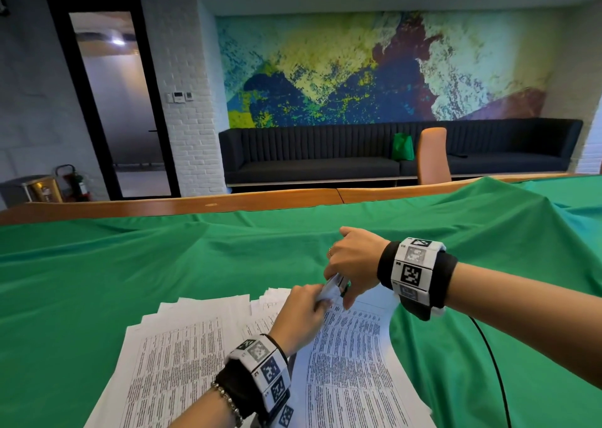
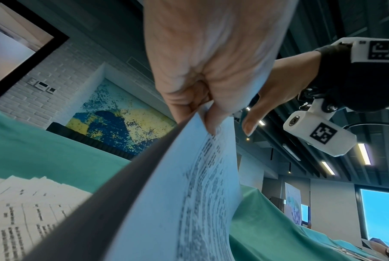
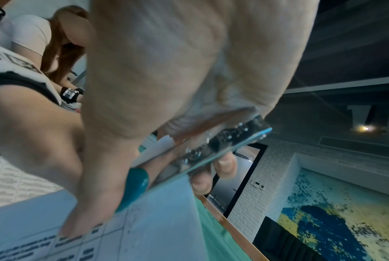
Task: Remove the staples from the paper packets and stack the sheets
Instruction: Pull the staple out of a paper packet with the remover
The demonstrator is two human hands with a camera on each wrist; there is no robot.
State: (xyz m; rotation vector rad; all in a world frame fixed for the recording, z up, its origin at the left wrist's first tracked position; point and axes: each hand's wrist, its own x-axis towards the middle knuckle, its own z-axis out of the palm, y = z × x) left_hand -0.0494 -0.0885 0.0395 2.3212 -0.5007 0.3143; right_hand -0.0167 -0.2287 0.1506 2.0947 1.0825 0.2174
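Note:
A stapled packet [image 1: 353,349] of printed sheets lies on the green cloth, its far corner lifted. My left hand [image 1: 317,302] pinches that corner between thumb and fingers; the left wrist view shows the left hand [image 2: 202,109] gripping the packet [image 2: 189,185] at its edge. My right hand [image 1: 348,274] holds a small chrome and teal stapler-type tool [image 1: 338,283] against the same corner. In the right wrist view the tool [image 3: 215,146] sits across the packet [image 3: 157,220] corner, wrapped by my right hand [image 3: 189,88]. The staple itself is hidden. Loose sheets [image 1: 182,346] lie fanned to the left.
The green cloth [image 1: 163,264] covers a wooden table whose far edge [image 1: 228,201] shows bare. A black cable [image 1: 495,372] runs along the cloth on the right. An orange chair [image 1: 433,155] stands beyond the table. Another person [image 3: 28,37] sits nearby.

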